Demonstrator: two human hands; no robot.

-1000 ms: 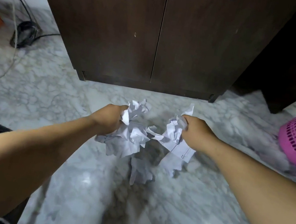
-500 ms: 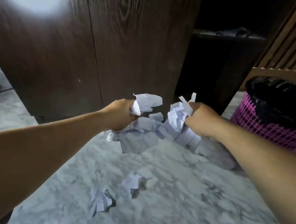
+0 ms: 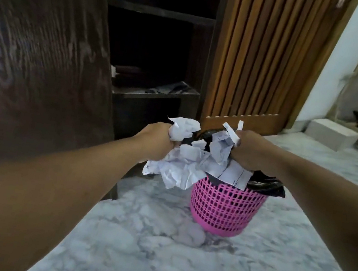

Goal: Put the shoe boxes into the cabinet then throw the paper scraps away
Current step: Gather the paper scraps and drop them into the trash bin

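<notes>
Gripping item one: crumpled white paper scraps [image 3: 182,166], two wads held side by side in the air, the mass spread wider left to right than it is tall, its lower edges hanging over the near rim of the bin. One sheet on the right carries ruled lines and small print, too blurred to read; no brand or label is legible anywhere. Left hand [image 3: 157,142]: fist closed tight round the left wad, paper bulging above and below the fingers. Right hand [image 3: 247,149]: fist closed round the right wad, thin strips sticking up past the knuckles. Item two: round pink plastic lattice waste bin [image 3: 223,209], upright on the floor below the hands, lined with a black plastic bag [image 3: 266,187] folded over its rim; contents hidden by the paper. Item three: grey-veined white marble floor [image 3: 176,263]. Item four: dark brown wooden cabinet [image 3: 40,55] at left, door closed, beside open dark shelves [image 3: 154,89] holding dim, unidentifiable things. Item five: slatted brown wooden door [image 3: 263,55] behind the bin.
</notes>
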